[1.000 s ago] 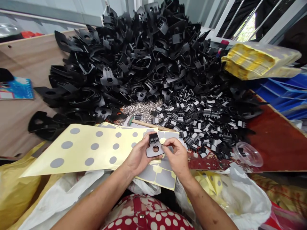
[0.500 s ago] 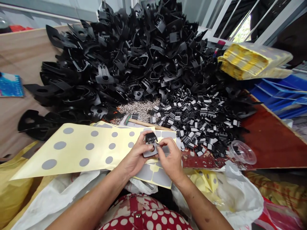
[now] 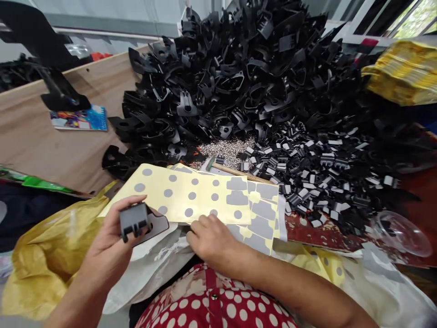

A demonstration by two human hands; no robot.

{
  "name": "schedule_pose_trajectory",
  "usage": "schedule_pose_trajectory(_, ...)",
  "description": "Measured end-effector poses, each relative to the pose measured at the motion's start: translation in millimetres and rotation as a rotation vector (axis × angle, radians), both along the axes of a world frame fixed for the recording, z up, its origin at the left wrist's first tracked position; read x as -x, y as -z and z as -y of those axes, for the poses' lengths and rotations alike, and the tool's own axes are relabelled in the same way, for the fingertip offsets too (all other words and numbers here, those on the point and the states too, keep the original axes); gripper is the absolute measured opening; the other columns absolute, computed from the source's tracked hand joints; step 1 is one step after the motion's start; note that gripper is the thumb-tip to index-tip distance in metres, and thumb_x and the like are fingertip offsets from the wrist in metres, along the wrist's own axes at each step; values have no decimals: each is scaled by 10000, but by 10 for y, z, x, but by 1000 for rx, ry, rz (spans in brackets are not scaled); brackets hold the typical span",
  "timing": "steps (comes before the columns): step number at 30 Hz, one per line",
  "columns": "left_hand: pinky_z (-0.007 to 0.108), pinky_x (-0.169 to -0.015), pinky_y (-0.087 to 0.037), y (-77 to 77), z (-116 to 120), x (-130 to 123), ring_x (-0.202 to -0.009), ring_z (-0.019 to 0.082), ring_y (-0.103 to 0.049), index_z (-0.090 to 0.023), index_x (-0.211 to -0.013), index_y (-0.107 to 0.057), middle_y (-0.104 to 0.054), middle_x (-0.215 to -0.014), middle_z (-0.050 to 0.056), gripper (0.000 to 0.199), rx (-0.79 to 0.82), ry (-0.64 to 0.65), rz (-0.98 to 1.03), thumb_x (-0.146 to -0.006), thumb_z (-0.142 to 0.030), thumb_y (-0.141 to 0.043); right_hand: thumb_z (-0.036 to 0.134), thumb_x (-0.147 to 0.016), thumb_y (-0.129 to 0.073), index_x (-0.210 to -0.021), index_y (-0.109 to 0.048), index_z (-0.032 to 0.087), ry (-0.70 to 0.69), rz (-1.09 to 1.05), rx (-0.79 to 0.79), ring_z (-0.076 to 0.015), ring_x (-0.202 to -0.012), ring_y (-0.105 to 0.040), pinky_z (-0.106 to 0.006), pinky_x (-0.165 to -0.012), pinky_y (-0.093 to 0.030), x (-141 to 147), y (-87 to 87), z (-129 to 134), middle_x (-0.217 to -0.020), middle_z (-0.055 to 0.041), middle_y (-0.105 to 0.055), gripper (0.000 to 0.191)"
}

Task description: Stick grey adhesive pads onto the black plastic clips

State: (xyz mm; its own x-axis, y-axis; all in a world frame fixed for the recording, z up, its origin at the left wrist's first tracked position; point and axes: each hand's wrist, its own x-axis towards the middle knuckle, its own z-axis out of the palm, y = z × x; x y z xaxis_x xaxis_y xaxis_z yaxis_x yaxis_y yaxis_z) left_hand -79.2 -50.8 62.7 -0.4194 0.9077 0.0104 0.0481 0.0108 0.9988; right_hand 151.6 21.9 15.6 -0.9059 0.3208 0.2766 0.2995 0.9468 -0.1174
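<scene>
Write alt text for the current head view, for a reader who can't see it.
The left hand holds a black clip-like part; the right hand, fingers curled, is at the near edge of a yellow sheet with grey dots. Beyond lie a wooden-handled tool, shiny metal bits and a high heap of black pieces.

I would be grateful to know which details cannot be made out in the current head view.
All in the head view:
- Right hand's fingertips, and anything between them: hidden by its own curled fingers.
- Left hand's palm: partly behind the black plastic clip part.
- Blue printed booklet's wording: too small, partly covered by a black piece.
- Shiny silver metal bits' shapes: too small.
- Yellow wrapped bundle's far end: cut off by the right edge.
</scene>
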Motion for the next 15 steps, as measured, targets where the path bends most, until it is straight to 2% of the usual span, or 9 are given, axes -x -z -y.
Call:
schedule_pose_trajectory(2,276,-850,-587,134,129,75,-979,224,-692,-347,-1302,-640,-725,-1142,29,473,-5,121,-210,-843,-307,-748,45,-850,-637,-857,-683,162,-24,108,-68,-224,-859,-506,-369,-762,-447,258,187,83,-902,-75,-619,126)
schedule_pose_trajectory(4,348,-949,-575,348,192,70,-1088,270,-695,-342,-1312,-658,-721,-1246,49,428,-24,264,-474,-889,-279,-641,130,-804,-722,-726,-677,196,-46,183,-79,-244,-846,-520,-379,-729,-454,398,343,135,-840,-79,-646,112)
schedule_pose_trajectory(7,394,-1000,-551,698,171,19,-1146,281,-687,-347,-1349,-668,-733,-1276,57,538,-17,484,-837,-872,-164,-500,210,-719,-811,-568,-606,221,-178,176,-62,-253,-843,-560,-419,-797,-469,337,438,204,-766,-69,-678,255)
schedule_pose_trajectory(9,424,-999,-545,864,123,-5,-1162,291,-680,-338,-1356,-677,-725,-1309,67,615,10,565,-1028,-820,-113,-476,216,-700,-829,-529,-574,218,-235,149,-43,-232,-790,-585,-437,-818,-463,180,413,252,-726,-50,-686,307)
schedule_pose_trajectory(11,438,-983,-541,943,79,-25,-1175,300,-670,-328,-1301,-718,-718,-1324,76,594,58,605,-1146,-810,-100,-472,217,-698,-834,-529,-581,223,-273,169,30,-200,-696,-590,-402,-729,-449,9,331,260,-677,-17,-687,304)
schedule_pose_trajectory(13,440,-947,-534,949,41,-51,-1139,305,-680,-325,-1190,-771,-744,-1259,81,518,122,653,-1201,-828,-103,-476,257,-714,-834,-610,-657,247,-316,178,182,-170,-640,-600,-332,-603,-402,-129,190,164,-669,26,-707,206)
schedule_pose_trajectory(15,450,-924,-521,924,5,-80,-1085,312,-692,-324,-1116,-796,-772,-1150,81,468,183,685,-1223,-834,-108,-490,294,-754,-812,-766,-738,293,-309,108,363,-138,-643,-629,-271,-528,-350,-219,2,-77,-721,77,-741,75)
